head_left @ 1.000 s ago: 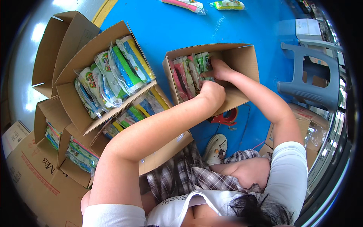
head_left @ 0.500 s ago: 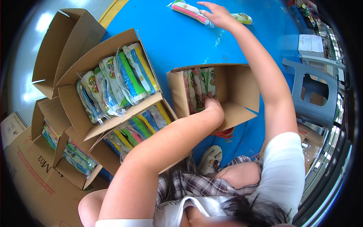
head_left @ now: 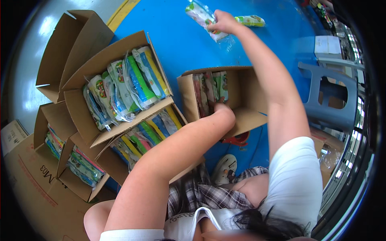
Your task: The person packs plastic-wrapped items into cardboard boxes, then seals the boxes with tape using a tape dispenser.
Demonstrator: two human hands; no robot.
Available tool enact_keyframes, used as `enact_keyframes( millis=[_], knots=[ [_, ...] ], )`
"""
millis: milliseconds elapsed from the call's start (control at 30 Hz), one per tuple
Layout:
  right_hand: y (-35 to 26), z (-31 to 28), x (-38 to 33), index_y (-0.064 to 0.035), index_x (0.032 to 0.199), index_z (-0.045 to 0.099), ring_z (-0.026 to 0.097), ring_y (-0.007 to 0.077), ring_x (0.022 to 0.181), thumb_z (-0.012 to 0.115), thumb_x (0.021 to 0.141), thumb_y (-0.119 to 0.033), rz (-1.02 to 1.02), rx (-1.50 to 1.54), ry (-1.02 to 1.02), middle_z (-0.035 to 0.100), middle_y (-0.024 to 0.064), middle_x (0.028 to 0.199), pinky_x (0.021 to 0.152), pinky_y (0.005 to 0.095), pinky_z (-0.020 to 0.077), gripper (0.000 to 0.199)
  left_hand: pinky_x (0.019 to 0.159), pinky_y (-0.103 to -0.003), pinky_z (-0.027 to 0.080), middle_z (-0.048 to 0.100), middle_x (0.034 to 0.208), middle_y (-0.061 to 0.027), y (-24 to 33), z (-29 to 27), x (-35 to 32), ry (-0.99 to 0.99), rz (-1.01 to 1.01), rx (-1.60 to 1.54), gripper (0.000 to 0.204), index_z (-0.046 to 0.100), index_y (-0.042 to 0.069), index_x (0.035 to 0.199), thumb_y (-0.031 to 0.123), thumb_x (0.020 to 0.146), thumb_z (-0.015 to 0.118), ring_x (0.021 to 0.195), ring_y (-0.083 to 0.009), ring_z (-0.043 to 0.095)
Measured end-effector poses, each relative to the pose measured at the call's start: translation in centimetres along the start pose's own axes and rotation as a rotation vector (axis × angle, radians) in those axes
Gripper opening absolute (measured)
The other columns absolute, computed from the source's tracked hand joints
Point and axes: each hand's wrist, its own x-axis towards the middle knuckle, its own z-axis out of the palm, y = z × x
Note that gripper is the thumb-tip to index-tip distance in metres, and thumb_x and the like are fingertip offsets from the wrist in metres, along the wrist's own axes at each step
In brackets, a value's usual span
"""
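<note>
At the far side of the blue surface, my right hand (head_left: 226, 22) grips a clear plastic-wrapped packet (head_left: 198, 14), white with green print. A second green and yellow packet (head_left: 254, 21) lies just beyond the wrist. My left hand (head_left: 220, 107) reaches into an open cardboard box (head_left: 247, 94) in front of me. Its fingers look apart and rest against several packets (head_left: 210, 86) standing upright along the box's left side; part of the hand is hidden inside.
To the left, a tilted cardboard box (head_left: 76, 108) is packed with wrapped packets, over another filled box (head_left: 114, 168). Smaller filled boxes (head_left: 86, 193) and an upright box (head_left: 60, 52) stand farther left. A grey-blue plastic stool (head_left: 313, 88) is at right. Something red (head_left: 239, 139) sits below the near box.
My right hand has closed on the packet, which has turned from its pink side to a white and green one. My left hand stays in the box, slightly lower.
</note>
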Motion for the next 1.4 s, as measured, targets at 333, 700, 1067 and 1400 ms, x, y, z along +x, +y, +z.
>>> enact_keyframes(
  millis=[333, 700, 1067, 1400],
  knots=[
    [-3.2, -14.9, -27.6, -0.0026, 0.088, 0.047, 0.043, 0.0122, 0.073, 0.056, 0.076, -0.015, -0.029, 0.453, -0.337, 0.046, 0.0033, 0.078, 0.065, 0.0274, 0.0405, 0.019, 0.100, -0.067, 0.031, 0.006, 0.157, 0.0012, -0.6, 0.0, -0.9, 0.028, 0.038, 0.052, 0.058, 0.030, 0.014, 0.146, 0.028, 0.093, 0.046, 0.144, -0.0286, 0.007],
    [0.2, -3.5, -26.2, -0.0012, 0.092, 0.048, 0.054, 0.0205, 0.071, 0.059, 0.081, -0.014, 0.092, 0.535, -0.410, 0.056, 0.0115, 0.078, 0.064, 0.0350, 0.0445, 0.021, 0.109, -0.047, 0.030, 0.016, 0.156, -0.0028, -1.0, -0.4, -1.5, 0.029, 0.053, 0.082, 0.059, 0.034, 0.009, 0.144, 0.023, 0.089, 0.048, 0.144, -0.0249, 0.013],
    [-0.7, 6.2, -25.3, -0.0002, 0.113, 0.043, 0.062, 0.0407, 0.088, 0.051, 0.085, -0.008, -0.014, -0.110, -0.405, 0.060, 0.0257, 0.101, 0.075, 0.0477, 0.0507, 0.030, 0.108, -0.040, 0.033, 0.028, 0.151, -0.0129, -0.6, -0.1, -2.6, 0.134, 0.048, 0.114, 0.048, 0.047, 0.001, 0.135, 0.018, 0.090, 0.044, 0.140, -0.0309, 0.025],
    [2.1, 6.9, -22.6, 0.0022, 0.118, 0.037, 0.059, 0.0382, 0.097, 0.076, 0.065, -0.018, 0.117, 0.214, -0.912, 0.061, 0.0220, 0.101, 0.082, 0.0402, 0.0474, 0.068, 0.101, -0.040, 0.041, 0.042, 0.141, -0.0161, -0.6, 1.2, -2.8, 0.227, 0.140, 0.093, 0.043, 0.051, 0.000, 0.128, 0.017, 0.090, 0.042, 0.128, -0.0307, 0.042]
  ],
)
